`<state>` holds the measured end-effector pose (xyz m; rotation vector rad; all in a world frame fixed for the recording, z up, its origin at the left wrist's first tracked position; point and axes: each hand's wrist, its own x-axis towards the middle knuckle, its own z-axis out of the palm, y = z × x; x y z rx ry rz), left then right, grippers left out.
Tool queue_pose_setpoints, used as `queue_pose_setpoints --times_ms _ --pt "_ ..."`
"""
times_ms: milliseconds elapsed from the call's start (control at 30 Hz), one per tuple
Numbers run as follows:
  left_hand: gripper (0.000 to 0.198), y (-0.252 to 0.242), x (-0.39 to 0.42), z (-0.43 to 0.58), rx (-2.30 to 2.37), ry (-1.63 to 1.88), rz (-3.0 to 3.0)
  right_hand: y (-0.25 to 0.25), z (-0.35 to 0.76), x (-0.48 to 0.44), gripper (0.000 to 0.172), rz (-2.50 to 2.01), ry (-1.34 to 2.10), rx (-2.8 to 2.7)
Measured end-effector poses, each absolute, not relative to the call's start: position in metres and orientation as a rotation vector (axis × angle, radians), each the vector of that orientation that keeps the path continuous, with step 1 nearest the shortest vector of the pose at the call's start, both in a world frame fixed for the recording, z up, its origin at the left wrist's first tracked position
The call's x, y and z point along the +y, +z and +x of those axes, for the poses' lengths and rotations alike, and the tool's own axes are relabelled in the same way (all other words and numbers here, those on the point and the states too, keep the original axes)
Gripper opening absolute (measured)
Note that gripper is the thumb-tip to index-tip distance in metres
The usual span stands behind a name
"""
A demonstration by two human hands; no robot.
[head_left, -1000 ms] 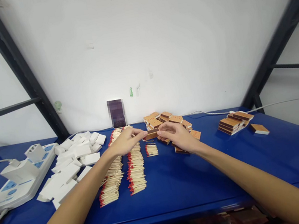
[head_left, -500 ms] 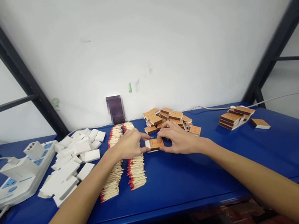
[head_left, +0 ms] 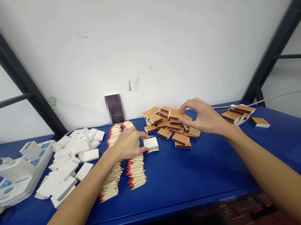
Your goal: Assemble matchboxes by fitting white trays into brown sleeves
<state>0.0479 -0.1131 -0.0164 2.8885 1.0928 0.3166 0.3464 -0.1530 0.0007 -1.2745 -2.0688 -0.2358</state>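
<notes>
My left hand (head_left: pixel 131 144) is closed on the right-hand end of the match rows, pinching a small white matchbox tray (head_left: pixel 151 143) by its left end. A few match ends show under the tray's near edge. At the pile of orange-brown matchboxes (head_left: pixel 164 133), my right hand (head_left: pixel 204 117) has thumb and fingers closed around the right end of an orange matchbox cover (head_left: pixel 176 113). Two long rows of red-tipped matches (head_left: pixel 137 171) run away from me beside and under my left hand, partly hidden by it.
A heap of white trays (head_left: pixel 65 169) lies left of the matches, beside a power strip (head_left: pixel 39 160) with plugged-in chargers. More matchboxes (head_left: pixel 236 114) sit to the right, with a single one (head_left: pixel 260 122) apart. A dark pixelated device (head_left: pixel 115 108) leans on the wall.
The orange cover has come off the white tray. My right hand has moved right and back to the matchbox pile, while my left hand keeps the tray in about the same place.
</notes>
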Motion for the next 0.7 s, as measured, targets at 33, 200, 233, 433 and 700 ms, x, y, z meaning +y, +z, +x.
queue_pose_setpoints --times_ms 33,200,233,433,700 --pt "0.041 -0.017 -0.112 0.047 1.085 0.338 2.885 0.001 0.351 -0.152 0.016 -1.341 -0.259 -1.999" --pt "0.039 -0.014 -0.110 0.044 1.063 0.394 2.897 -0.001 0.374 -0.154 0.028 -1.808 -0.270 -1.802" --pt "0.039 -0.012 -0.111 0.044 1.077 0.415 2.896 -0.004 0.377 -0.155 0.027 -1.909 -0.277 -1.771" --pt "0.039 0.008 -0.122 0.009 1.265 0.767 2.867 -0.019 0.391 -0.162 0.031 -2.202 -0.224 -1.708" --pt "0.046 0.011 -0.151 -0.128 2.325 0.668 2.715 -0.023 0.466 -0.176 0.032 -2.167 -0.534 -1.828"
